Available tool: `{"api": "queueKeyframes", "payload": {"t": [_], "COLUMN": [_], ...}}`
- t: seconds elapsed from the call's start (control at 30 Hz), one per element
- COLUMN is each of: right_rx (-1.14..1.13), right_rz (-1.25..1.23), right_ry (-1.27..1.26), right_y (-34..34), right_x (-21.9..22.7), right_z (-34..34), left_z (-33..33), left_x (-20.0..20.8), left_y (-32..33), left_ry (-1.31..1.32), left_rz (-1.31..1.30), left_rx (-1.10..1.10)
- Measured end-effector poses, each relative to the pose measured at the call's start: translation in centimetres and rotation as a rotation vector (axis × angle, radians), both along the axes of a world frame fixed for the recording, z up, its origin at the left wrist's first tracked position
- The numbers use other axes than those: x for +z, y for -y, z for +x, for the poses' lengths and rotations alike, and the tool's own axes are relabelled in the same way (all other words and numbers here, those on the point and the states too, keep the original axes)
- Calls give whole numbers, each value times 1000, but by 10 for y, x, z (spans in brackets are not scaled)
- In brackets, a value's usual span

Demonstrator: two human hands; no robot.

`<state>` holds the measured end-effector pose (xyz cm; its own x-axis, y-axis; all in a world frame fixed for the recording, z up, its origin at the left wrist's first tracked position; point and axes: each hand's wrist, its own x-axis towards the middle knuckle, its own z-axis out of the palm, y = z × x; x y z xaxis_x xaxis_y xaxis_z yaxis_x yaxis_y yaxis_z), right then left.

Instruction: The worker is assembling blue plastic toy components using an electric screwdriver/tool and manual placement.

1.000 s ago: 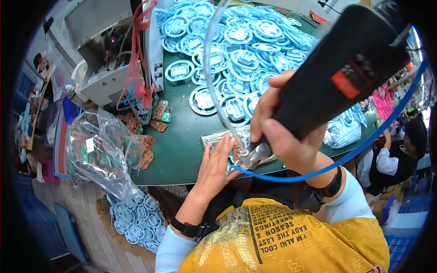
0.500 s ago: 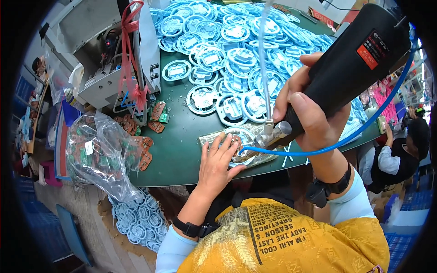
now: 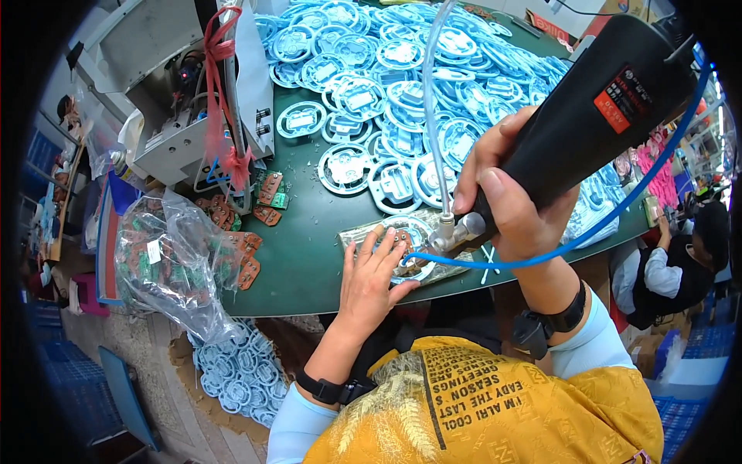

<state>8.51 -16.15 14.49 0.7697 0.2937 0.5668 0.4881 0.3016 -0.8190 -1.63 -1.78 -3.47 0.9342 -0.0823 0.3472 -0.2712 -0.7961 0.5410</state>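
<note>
R hand (image 3: 514, 205) grips black power screwdriver (image 3: 595, 108), tip down-left; L hand (image 3: 371, 282) flat on blue-white disc (image 3: 410, 240).

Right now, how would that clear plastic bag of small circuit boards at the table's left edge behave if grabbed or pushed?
The crinkled clear plastic bag of green and brown circuit boards is probably floppy, since its film sags and folds. It overhangs the green table edge, so a push might tip it off. The loose boards inside would likely shift.

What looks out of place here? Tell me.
A heap of blue-white round parts lies on the floor under the green table edge, as if spilled; a clear bag of small boards overhangs that edge.
</note>
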Motion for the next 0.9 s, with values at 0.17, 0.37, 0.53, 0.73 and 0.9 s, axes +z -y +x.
{"api": "queueKeyframes", "payload": {"t": [0.17,0.37,0.53,0.73,0.9], "right_rx": [73,-300,-442,-484,-838], "right_rz": [-63,20,-67,-156,-220], "right_ry": [47,150,153,87,239], "right_y": [1,38,74,105,140], "right_x": [0,49,19,-5,-45], "right_z": [11,40,89,100,85], "left_z": [4,2,24,91,129], "left_x": [9,13,27,20,12], "left_y": [-2,-5,-25,-65,-85], "left_ry": [-31,-98,45,132,-75], "left_rz": [29,51,-61,161,402], "left_rx": [8,-31,-44,182,116]}}
